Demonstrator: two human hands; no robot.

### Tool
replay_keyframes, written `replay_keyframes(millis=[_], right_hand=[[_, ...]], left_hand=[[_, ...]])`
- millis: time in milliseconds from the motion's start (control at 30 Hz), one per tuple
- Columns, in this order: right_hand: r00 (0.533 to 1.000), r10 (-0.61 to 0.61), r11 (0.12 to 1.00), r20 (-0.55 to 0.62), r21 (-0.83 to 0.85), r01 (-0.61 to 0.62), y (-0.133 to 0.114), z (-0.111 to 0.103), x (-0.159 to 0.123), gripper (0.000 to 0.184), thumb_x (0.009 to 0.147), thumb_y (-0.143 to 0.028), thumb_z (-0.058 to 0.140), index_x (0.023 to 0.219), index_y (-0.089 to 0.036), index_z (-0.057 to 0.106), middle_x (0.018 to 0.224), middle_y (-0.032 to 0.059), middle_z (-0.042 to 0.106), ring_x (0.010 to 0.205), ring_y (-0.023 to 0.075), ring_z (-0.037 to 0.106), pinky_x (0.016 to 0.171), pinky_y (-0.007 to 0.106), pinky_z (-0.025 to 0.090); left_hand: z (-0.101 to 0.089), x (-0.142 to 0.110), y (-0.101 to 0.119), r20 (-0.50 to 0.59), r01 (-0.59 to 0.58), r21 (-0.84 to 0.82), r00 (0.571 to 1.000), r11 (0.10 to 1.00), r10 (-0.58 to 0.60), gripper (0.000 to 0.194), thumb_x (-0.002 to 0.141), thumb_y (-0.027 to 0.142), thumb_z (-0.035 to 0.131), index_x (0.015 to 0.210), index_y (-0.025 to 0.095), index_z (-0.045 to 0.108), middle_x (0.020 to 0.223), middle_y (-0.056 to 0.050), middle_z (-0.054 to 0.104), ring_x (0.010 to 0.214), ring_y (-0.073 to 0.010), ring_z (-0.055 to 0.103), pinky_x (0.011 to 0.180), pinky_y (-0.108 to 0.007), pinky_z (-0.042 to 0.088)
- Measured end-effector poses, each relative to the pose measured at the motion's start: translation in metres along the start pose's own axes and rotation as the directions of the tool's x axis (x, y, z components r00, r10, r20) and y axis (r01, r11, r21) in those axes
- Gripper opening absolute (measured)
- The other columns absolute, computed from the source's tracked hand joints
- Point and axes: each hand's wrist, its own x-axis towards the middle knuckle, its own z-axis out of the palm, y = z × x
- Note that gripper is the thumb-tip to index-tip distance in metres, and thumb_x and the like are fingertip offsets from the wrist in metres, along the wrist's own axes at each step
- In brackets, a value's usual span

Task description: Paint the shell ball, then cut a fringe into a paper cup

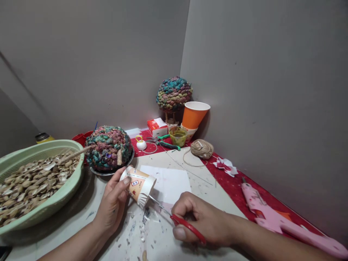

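Observation:
My left hand is wrapped round a printed paper cup, tilted so its open end faces right. Narrow slits run along part of the cup's lower wall near that end. In my right hand is a pair of scissors with red handles. The scissors' metal blades reach to the slit edge of the cup; how far apart they are is hard to make out. Beneath the cup lies a white paper sheet on the pale work surface.
At left stands a green basket of nutshells. Beside it, a colourful shell-covered ball rests in a metal bowl. Behind are a second ball on sticks, orange cups, pliers and twine. A pink glue gun lies right.

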Motion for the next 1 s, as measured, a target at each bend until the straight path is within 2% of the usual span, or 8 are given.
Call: replay_keyframes(millis=[267,567,833,1000], right_hand=[[1.0,-0.003,1.0,0.0,0.006,0.003,-0.0009,0.0013,-0.0007,0.066,0.072,-0.061,0.078,0.046,-0.017,0.036,0.042,-0.0102,0.029,0.041,0.0008,0.022,0.038,0.016,0.016],[1.0,0.018,1.0,-0.002,0.017,-0.018,0.0026,-0.0001,-0.0007,0.066,0.071,-0.065,0.077,0.047,-0.017,0.038,0.041,-0.0099,0.032,0.04,0.001,0.023,0.039,0.017,0.017],[0.999,0.035,0.999,-0.008,0.015,-0.035,0.0016,-0.0002,-0.0003,0.066,0.07,-0.065,0.078,0.046,-0.017,0.04,0.04,-0.0093,0.034,0.039,0.0009,0.025,0.037,0.016,0.019],[1.0,0.024,1.0,-0.013,-0.005,-0.024,-0.0005,0.0007,-0.0012,0.066,0.071,-0.065,0.077,0.046,-0.017,0.038,0.04,-0.0097,0.032,0.04,0.0011,0.023,0.038,0.017,0.018]], left_hand=[[0.0003,-0.0016,0.0006,-0.036,0.01,-0.002,0.999,1.0,-0.01,0.048,0.066,0.028,0.086,0.11,0.018,0.069,0.096,-0.006,0.078,0.089,-0.0238,0.071,0.077,-0.03,0.054],[0.0021,-0.0009,0.0016,-0.032,0.007,0.005,0.999,1.0,-0.007,0.049,0.067,0.029,0.085,0.111,0.018,0.069,0.099,-0.007,0.077,0.096,-0.0271,0.071,0.081,-0.033,0.054],[0.0001,-0.0002,0.0005,-0.015,0.004,0.01,1.0,1.0,-0.004,0.046,0.069,0.028,0.084,0.111,0.019,0.068,0.098,-0.006,0.077,0.091,-0.0243,0.071,0.077,-0.03,0.054],[-0.0008,-0.0007,0.0004,-0.016,0.004,-0.003,1.0,1.0,-0.004,0.045,0.069,0.028,0.084,0.11,0.019,0.069,0.098,-0.006,0.077,0.098,-0.0269,0.07,0.084,-0.033,0.054]])
